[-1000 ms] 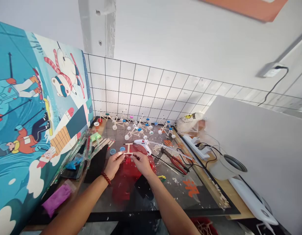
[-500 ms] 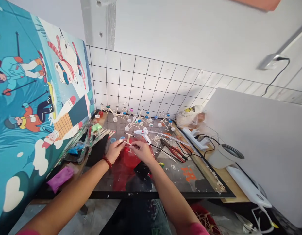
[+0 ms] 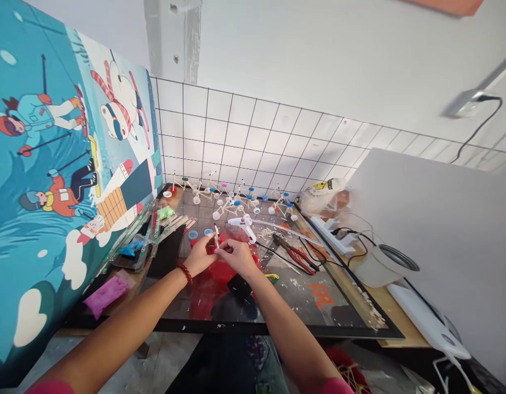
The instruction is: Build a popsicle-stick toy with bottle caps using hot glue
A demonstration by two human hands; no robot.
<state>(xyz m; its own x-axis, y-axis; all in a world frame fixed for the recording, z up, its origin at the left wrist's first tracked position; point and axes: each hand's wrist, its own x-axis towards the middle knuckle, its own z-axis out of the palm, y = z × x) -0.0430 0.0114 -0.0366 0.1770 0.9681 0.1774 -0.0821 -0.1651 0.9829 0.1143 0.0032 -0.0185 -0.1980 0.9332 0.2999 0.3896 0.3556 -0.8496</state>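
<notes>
Above a red patch on the glass-topped table, my left hand (image 3: 200, 256) and my right hand (image 3: 237, 256) meet at the fingertips. Both pinch a small wooden stick piece (image 3: 217, 238) that stands nearly upright between them. Its lower part is hidden by the fingers. A white glue gun (image 3: 245, 223) lies just beyond my right hand. Two light-blue caps (image 3: 193, 235) are beyond my left hand. Several small stick models with coloured caps (image 3: 236, 203) stand along the back of the table.
Red-handled pliers (image 3: 296, 256) and cables lie to the right, near a white power strip (image 3: 333, 235). At the left are flat sticks (image 3: 177, 227), a pink packet (image 3: 107, 294) and a green packet (image 3: 166, 212). A lamp (image 3: 384, 262) stands at the right edge.
The stick piece has turned between my fingers, from showing its crossbars to looking narrow and upright. My hands have drawn closer together. The view has shifted slightly.
</notes>
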